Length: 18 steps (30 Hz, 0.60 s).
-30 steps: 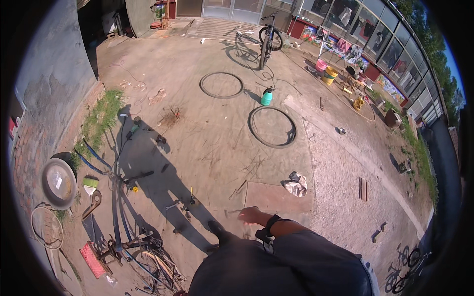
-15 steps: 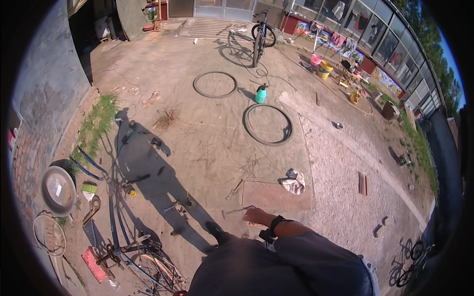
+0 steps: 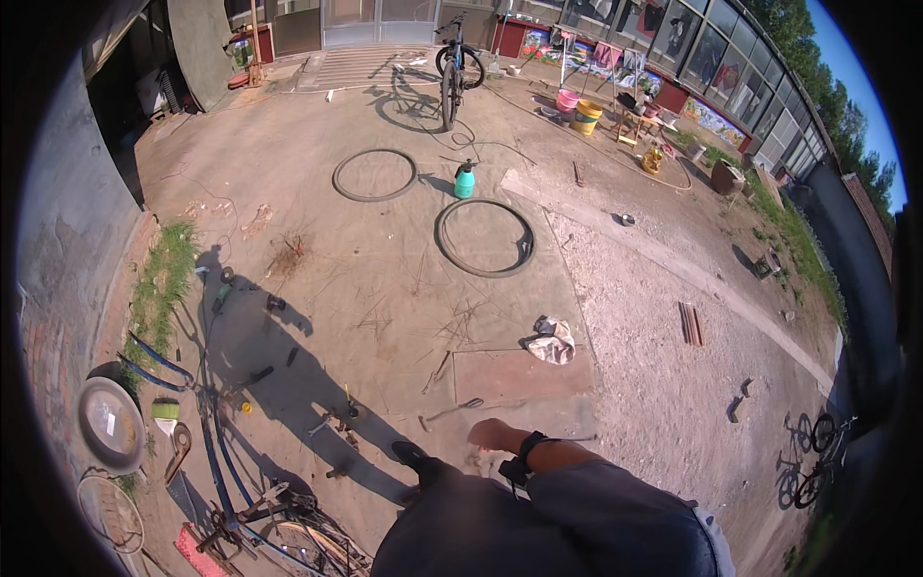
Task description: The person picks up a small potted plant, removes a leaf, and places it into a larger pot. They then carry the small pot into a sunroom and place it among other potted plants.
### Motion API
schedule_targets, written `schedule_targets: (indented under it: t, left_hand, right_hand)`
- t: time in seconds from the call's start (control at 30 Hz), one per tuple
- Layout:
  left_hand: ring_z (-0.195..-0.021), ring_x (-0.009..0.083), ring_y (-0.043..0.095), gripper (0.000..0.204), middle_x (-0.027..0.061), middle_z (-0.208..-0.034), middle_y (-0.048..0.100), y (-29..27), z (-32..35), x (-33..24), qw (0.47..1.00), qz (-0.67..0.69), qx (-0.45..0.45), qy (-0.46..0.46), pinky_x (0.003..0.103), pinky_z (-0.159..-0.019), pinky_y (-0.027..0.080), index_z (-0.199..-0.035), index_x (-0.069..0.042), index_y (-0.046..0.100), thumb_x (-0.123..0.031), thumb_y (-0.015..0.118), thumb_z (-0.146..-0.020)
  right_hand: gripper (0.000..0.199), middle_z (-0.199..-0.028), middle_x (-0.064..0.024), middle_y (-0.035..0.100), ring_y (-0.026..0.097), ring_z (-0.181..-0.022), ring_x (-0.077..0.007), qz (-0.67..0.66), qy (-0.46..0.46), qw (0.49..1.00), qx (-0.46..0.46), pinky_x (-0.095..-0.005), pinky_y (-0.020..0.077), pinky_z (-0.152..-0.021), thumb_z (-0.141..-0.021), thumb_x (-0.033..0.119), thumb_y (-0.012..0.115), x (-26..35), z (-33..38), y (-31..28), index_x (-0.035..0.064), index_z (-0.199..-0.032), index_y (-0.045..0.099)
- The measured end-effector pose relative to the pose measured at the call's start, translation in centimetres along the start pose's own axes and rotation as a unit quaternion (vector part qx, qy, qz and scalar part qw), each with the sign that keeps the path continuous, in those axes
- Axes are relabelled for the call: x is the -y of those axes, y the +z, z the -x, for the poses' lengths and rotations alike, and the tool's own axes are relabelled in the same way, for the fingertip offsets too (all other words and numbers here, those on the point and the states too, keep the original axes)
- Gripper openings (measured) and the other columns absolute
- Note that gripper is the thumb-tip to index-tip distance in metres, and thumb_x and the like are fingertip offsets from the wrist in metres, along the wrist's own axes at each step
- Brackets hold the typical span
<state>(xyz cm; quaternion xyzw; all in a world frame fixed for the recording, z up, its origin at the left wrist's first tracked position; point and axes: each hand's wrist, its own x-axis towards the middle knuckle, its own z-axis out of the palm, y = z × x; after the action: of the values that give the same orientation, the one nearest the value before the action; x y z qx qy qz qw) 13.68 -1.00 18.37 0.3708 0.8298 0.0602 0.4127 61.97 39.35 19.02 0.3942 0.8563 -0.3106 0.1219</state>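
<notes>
My right hand [image 3: 492, 436], wearing a dark wristband, reaches over the ground just right of my legs. Its fingers are small and blurred, so their grip is unclear. Beyond it a thin long tool with a looped handle [image 3: 468, 404] lies on the concrete; a gap shows between hand and tool. My left hand is out of sight. At lower left stands a blue bicycle frame [image 3: 223, 481], partly cut off by the picture's edge. Several small tools and parts [image 3: 336, 427] lie in my shadow. A crumpled light cloth [image 3: 552, 342] rests by a flat reddish slab [image 3: 519, 378].
Two bicycle tyres [image 3: 485, 273] lie ahead, with a teal spray bottle [image 3: 465, 181] beside them. Farther off a bicycle [image 3: 450, 91] stands upright. On the left are a metal basin [image 3: 88, 423] and a green-bristled brush [image 3: 165, 411]. Pink and yellow buckets [image 3: 586, 118] stand far right.
The whole view has shifted, with the ground things sliding left in the picture. My right hand has drawn slightly back toward my body, away from the looped-handled tool.
</notes>
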Motion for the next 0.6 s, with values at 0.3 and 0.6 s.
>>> schedule_targets:
  t: [0.3,0.6]
  left_hand:
    - [-0.097,0.0316,0.066,0.029,0.0147,-0.103,0.07,-2.3,-4.5,-3.3,0.998,-0.037,0.017,0.046,0.041,-0.082,0.052,-0.102,-0.013,0.069,-0.039,0.059,-0.091]
    - [-0.093,0.0303,0.066,0.028,0.0144,-0.1,0.07,-4.3,-7.2,-5.2,0.993,-0.071,0.036,0.084,0.04,-0.08,0.053,-0.1,-0.011,0.068,-0.037,0.059,-0.091]
  right_hand:
    - [0.033,-0.078,-0.0038,0.07,0.069,-0.064,-0.0176,-0.113,0.115,0.987,-0.026,-0.0347,0.0539,-0.065,-0.096,0.033,0.045,0.1,3.1,1.0,0.0101,-0.084,0.067]
    - [0.019,-0.092,-0.0064,0.07,0.068,-0.089,-0.0304,0.075,0.041,0.995,-0.042,-0.0428,0.0556,-0.073,-0.072,0.022,0.068,0.0,4.3,1.7,0.0139,-0.089,0.072]
